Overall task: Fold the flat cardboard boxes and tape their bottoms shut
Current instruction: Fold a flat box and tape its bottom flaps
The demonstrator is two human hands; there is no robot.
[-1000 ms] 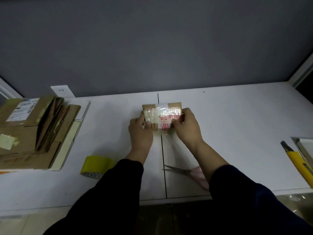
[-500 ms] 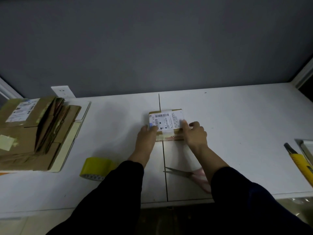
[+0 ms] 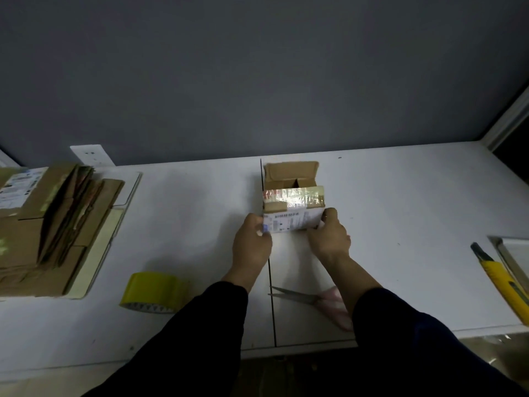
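Observation:
A small brown cardboard box (image 3: 292,193) stands on the white table (image 3: 400,202) at the centre, its top open toward me with flaps up. Old shiny tape crosses its near side above a white barcode label. My left hand (image 3: 252,245) pinches the box's lower left corner. My right hand (image 3: 329,239) grips the lower right corner. A yellow tape roll (image 3: 151,292) lies on the table to the near left. A stack of flat cardboard boxes (image 3: 48,224) sits at the far left.
Pink-handled scissors (image 3: 315,299) lie near the table's front edge, partly under my right forearm. A yellow utility knife (image 3: 501,279) and the corner of a white tray (image 3: 515,253) sit at the right edge. A wall socket (image 3: 90,154) is behind the stack.
The box has been turned over: first its taped face was up, then the label face, and now its open top shows. Both hands shifted to its near lower corners.

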